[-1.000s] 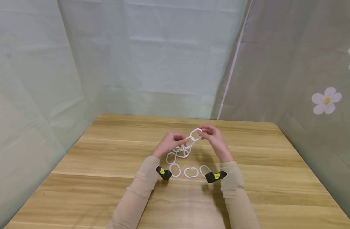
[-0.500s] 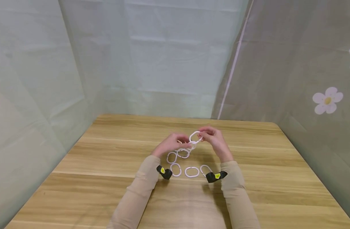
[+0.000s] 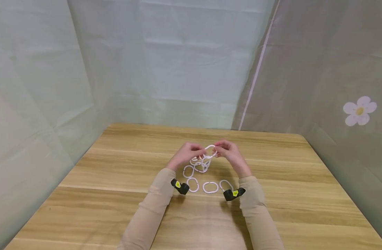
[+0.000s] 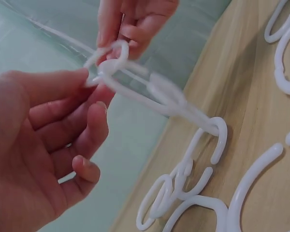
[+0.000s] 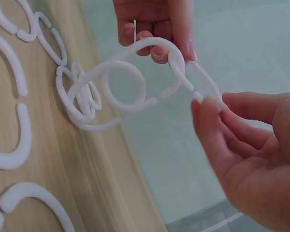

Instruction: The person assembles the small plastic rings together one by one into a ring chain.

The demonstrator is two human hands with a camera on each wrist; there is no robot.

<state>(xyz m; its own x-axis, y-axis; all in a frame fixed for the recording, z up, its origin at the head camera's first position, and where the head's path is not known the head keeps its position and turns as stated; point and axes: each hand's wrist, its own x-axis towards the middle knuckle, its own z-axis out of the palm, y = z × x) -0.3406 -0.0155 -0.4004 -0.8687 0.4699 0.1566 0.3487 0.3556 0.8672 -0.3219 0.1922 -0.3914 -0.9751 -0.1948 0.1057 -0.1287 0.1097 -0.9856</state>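
Note:
In the head view, both hands are raised over the table with a white oval plastic curtain ring (image 3: 211,146) between them. My left hand (image 3: 185,155) pinches the ring's left side with thumb and fingertips. On its other side, my right hand (image 3: 230,156) pinches it between thumb and index finger. From this ring hangs a chain of linked white rings (image 4: 224,140), whose lower end reaches the table. Each ring that shows clearly has a small gap. In the left wrist view the upper rings are blurred, and fingertips partly hide the held ring.
Several loose rings, such as one lying sideways (image 3: 210,182), lie on the wooden table (image 3: 116,208) between the forearms. One at the right (image 3: 226,180) is near the right wrist's black camera (image 3: 229,195). Pale curtains (image 3: 184,69) surround the table's back and sides.
My right hand has come left and slightly down with the curtain ring, nearer my left hand. My left fingers have shifted from the lower ring to the side of the upper one.

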